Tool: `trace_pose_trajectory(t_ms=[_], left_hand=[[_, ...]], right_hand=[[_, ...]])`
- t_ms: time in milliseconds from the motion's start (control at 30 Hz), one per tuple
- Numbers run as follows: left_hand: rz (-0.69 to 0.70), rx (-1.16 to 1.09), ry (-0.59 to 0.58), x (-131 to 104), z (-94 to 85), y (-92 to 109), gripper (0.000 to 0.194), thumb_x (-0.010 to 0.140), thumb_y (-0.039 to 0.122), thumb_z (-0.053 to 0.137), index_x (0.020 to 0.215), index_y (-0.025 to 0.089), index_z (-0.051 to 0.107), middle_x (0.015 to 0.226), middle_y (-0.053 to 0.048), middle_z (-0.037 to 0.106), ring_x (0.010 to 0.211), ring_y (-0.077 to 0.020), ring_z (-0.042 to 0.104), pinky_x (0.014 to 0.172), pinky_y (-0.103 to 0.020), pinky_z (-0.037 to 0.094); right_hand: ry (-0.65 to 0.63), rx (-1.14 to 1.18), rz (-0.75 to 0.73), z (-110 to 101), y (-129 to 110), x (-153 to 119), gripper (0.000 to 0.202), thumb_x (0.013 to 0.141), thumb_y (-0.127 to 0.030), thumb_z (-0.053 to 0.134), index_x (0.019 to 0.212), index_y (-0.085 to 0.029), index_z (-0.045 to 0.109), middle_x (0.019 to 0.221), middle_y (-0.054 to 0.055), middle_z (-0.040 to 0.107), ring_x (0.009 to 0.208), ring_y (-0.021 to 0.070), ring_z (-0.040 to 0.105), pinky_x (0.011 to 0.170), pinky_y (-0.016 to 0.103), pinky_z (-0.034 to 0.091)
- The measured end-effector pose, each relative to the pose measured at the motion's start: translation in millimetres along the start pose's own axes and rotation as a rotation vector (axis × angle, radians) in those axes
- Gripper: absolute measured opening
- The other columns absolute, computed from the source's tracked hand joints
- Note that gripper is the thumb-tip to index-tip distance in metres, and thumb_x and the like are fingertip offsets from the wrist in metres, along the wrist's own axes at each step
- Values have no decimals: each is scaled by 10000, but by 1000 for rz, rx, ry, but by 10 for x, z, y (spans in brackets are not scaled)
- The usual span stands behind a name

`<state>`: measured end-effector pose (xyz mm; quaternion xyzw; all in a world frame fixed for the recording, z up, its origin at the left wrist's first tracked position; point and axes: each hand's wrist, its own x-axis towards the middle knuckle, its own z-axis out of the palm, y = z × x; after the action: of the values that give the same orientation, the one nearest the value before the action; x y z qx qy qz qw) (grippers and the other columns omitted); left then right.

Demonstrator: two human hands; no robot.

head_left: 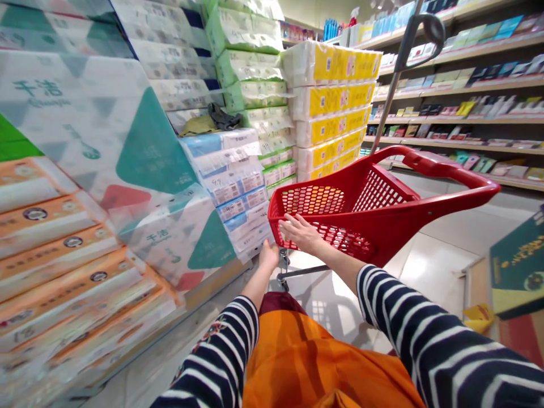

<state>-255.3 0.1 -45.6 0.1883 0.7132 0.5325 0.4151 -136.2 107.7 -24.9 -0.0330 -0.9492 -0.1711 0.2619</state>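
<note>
A red plastic shopping cart [391, 226] with perforated basket walls stands in front of me, its narrow end toward my hands and its handle at the right. My right hand [300, 233] is at the near corner of the basket, fingers stretched and apart, overlapping the rim and holding nothing. Whether it touches the plastic is hard to tell. Lower and to the left, my left hand [269, 256] is beside the same end of the basket, close to a stack of blue-and-white tissue packs [238, 190]. Its thumb points up, while the other fingers are mostly hidden.
Orange tissue packs [76, 255] and white-and-teal cartons [85, 107] pile up on the left. Yellow packs [335, 107] stand behind the cart. Dark gloves or cloths [223, 118] lie on the tissue stack. A grey pole [393, 85] rises behind the cart; stocked shelves [459, 122] line the right.
</note>
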Motion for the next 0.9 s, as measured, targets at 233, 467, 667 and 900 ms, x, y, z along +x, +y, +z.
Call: trace_pose_trajectory(t_ms=[233, 467, 667, 900], left_hand=[[418, 947, 99, -235, 111, -132, 637, 760, 141, 458, 1373, 139, 284, 1506, -151, 198, 1394, -264, 122, 1111, -482, 113], [532, 1192, 62, -304, 262, -155, 701, 745, 139, 448, 1407, 125, 219, 1520, -139, 138, 1398, -261, 94, 1108, -497, 132], [539, 1183, 77, -381, 358, -59, 705, 744, 149, 450, 1406, 78, 219, 1515, -169, 138, 1395, -279, 104, 1109, -485, 141], [558, 1241, 12, -456, 438, -180, 710, 735, 143, 456, 1404, 84, 224, 1515, -161, 146, 1397, -261, 104, 1109, -478, 155]], right_hand=[[-110, 49, 22, 390, -79, -219, 327, 874, -120, 446, 1168, -133, 588, 1248, 105, 573, 1277, 241, 393, 1068, 453, 324], [-114, 22, 110, 199, -104, -493, 383, 870, -112, 438, 1241, -129, 529, 1369, 121, 455, 1323, 276, 311, 1094, 505, 241], [15, -65, 249, -83, 173, -371, 463, 887, -68, 354, 1339, -147, 417, 1421, 92, 389, 1349, 280, 251, 1100, 563, 150], [-127, -9, 148, 316, -45, -883, 362, 867, -96, 434, 1212, -84, 546, 1238, 134, 574, 1264, 248, 411, 1091, 471, 269]])
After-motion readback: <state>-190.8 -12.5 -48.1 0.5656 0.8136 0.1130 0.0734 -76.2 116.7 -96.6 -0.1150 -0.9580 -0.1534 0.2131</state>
